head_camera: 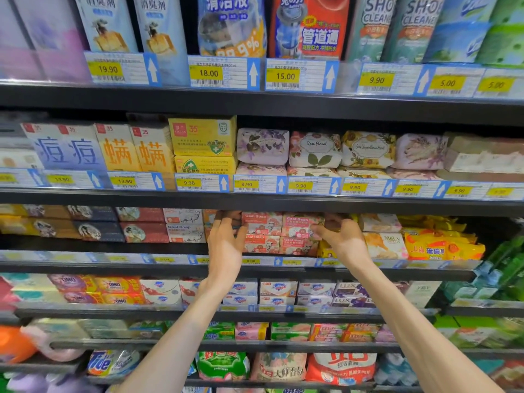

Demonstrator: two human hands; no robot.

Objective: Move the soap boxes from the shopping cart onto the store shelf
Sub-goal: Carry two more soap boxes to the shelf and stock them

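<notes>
Soap boxes (pixel 282 234), pink, labelled Goat Soap: 4 visible, stacked 2 high and 2 wide on the shelf (pixel 255 263), long axes left-right, printed faces toward the camera. Left hand (pixel 226 242) at the stack's left end, fingers curled loosely, tips hidden under the upper shelf edge. Right hand (pixel 338 235) at the right end, thumb touching the upper right box; grip cannot be told.

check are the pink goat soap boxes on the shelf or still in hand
On the shelf: the pink goat soap boxes sit stacked in two rows, hands flanking them.
</notes>
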